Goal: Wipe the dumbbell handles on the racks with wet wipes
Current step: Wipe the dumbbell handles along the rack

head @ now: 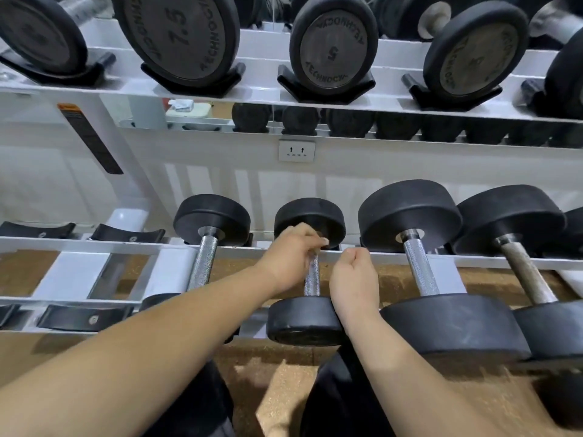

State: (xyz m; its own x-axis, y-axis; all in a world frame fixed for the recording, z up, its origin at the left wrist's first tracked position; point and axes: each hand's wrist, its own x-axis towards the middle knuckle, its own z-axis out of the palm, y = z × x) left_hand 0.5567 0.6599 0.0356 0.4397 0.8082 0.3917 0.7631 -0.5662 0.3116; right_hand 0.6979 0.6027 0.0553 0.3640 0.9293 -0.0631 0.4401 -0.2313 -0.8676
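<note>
Both hands are curling — left hand [290, 257] round the knurled steel dumbbell handle [312, 282], likely to rub it; right hand [355, 279] alongside, contents hidden.

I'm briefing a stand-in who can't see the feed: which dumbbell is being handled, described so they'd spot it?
Start at the lower tier of the white rack, beneath the wall socket. Among those lying there, pick the dumbbell second from the left, whose chrome handle the left hand grips. Its black heads are the smallest in that row.
</note>
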